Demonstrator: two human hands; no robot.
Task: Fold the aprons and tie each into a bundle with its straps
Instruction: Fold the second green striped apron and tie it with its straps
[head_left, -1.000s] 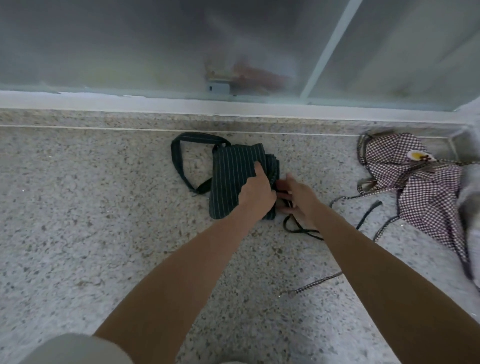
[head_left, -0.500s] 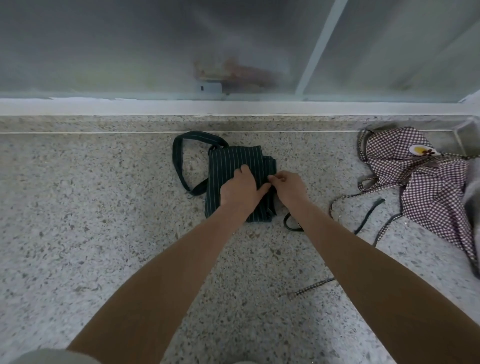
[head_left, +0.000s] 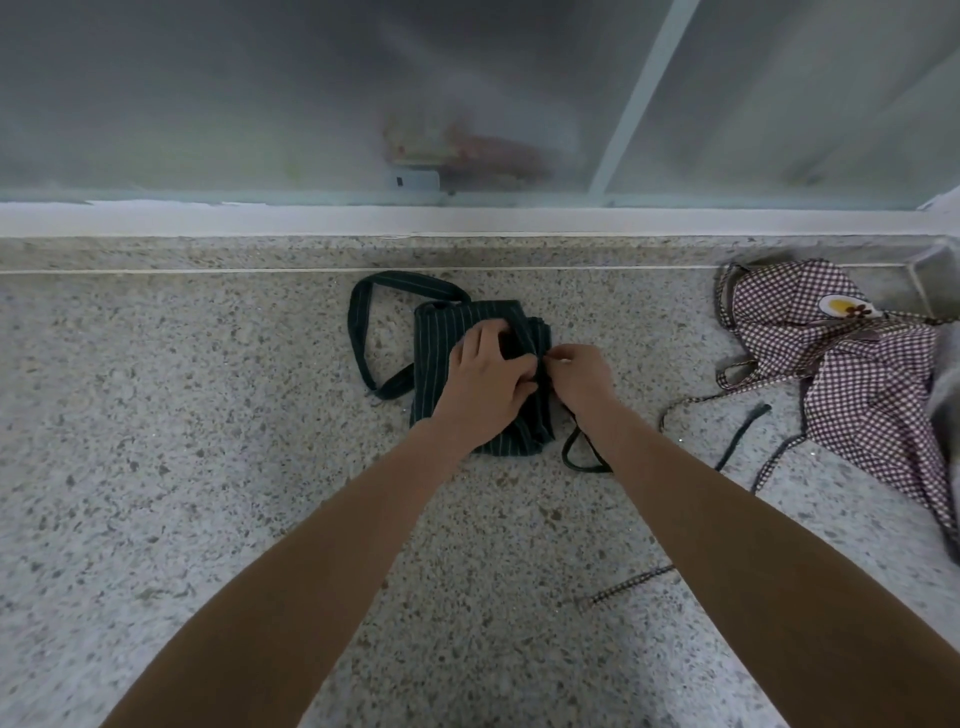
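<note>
The dark striped apron (head_left: 483, 374) lies folded into a compact packet on the speckled stone surface (head_left: 182, 467), toward its far edge and about midway along it, just short of the white sill (head_left: 311, 221). My left hand (head_left: 485, 382) rests on top of the packet with its fingers curled into the upper fold, gripping the cloth so the layers cannot spring open while I work the tie. My right hand (head_left: 579, 374) sits at the packet's right edge, touching the left, fingers bent and pinching what I take to be the thin waist strap (head_left: 576, 452), whose slack loops onto the surface just beside my wrist; the pinch itself is hidden, so I judge it from the strap's run. The neck loop (head_left: 363, 332) trails free off the packet's left side, not yet tucked in. The tying looks barely begun. Well apart, at the far right corner, the checked apron (head_left: 852, 374) lies crumpled and unfolded, its straps straggling toward me.
</note>
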